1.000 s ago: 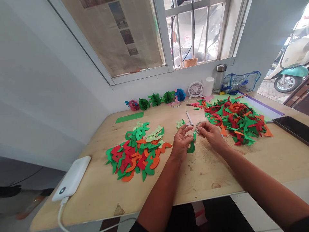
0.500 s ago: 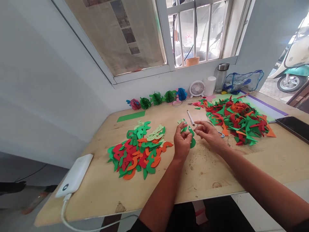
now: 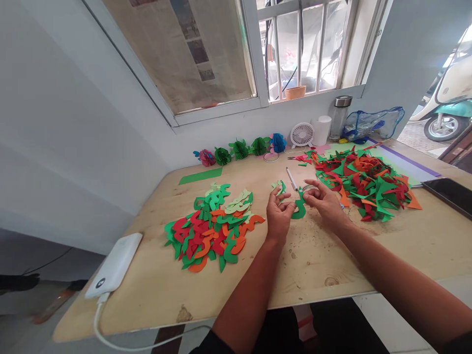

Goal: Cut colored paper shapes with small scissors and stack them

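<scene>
The left hand (image 3: 279, 216) and right hand (image 3: 324, 201) hang half-curled in loose pinches above the wooden tabletop (image 3: 317, 260), a curled green paper cutout (image 3: 299, 210) just between them; whether either has hold of it, I cannot tell

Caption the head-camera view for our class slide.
Left hand and right hand at a green paper cutout between piles of cut paper on a wooden table.

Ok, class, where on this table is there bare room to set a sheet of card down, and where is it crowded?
Bare table wood lies between the left forearm and right forearm, between the power bank and the left cut-paper pile, and below the phone. It's crowded at both piles, including the right cut-paper pile, and around the left hand and right hand.
</scene>
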Action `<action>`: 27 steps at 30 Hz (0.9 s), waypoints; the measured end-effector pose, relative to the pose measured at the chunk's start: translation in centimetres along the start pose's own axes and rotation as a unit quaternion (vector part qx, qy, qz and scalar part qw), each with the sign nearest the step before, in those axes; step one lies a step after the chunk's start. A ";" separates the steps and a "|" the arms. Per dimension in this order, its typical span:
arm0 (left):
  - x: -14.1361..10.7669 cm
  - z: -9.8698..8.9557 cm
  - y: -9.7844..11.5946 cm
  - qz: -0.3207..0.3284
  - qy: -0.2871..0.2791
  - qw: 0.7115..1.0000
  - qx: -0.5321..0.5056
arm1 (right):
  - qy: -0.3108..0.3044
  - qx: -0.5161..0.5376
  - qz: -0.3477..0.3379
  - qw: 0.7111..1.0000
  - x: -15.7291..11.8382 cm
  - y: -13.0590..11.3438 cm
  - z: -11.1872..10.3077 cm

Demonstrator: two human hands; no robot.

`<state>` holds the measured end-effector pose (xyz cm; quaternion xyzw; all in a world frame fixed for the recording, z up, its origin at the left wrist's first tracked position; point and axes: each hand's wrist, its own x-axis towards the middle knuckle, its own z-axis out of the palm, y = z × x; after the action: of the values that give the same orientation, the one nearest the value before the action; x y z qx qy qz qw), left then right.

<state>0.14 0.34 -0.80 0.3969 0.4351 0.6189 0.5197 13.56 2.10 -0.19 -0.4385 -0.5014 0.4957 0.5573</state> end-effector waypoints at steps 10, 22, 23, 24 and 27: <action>-0.3 0.2 0.6 -0.021 -0.016 0.999 -0.024 | 0.009 0.001 0.015 1.000 0.0 -0.3 0.1; -0.1 0.0 -0.2 -0.026 -0.001 0.999 0.022 | -0.007 -0.039 -0.008 0.999 -0.1 0.2 0.2; -0.1 0.0 -0.2 -0.026 0.002 0.999 0.021 | -0.007 -0.043 -0.010 0.999 -0.1 0.2 0.2; -0.1 0.0 -0.2 -0.024 0.006 0.999 0.019 | -0.006 -0.046 -0.012 0.999 -0.1 0.2 0.2; 0.1 -0.1 -0.1 -0.012 0.026 0.999 0.017 | 0.008 -0.047 -0.011 0.999 -0.1 0.2 0.2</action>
<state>0.03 0.38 -0.89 0.3839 0.4643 0.6150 0.5087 13.35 2.02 -0.33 -0.4624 -0.5242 0.4618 0.5460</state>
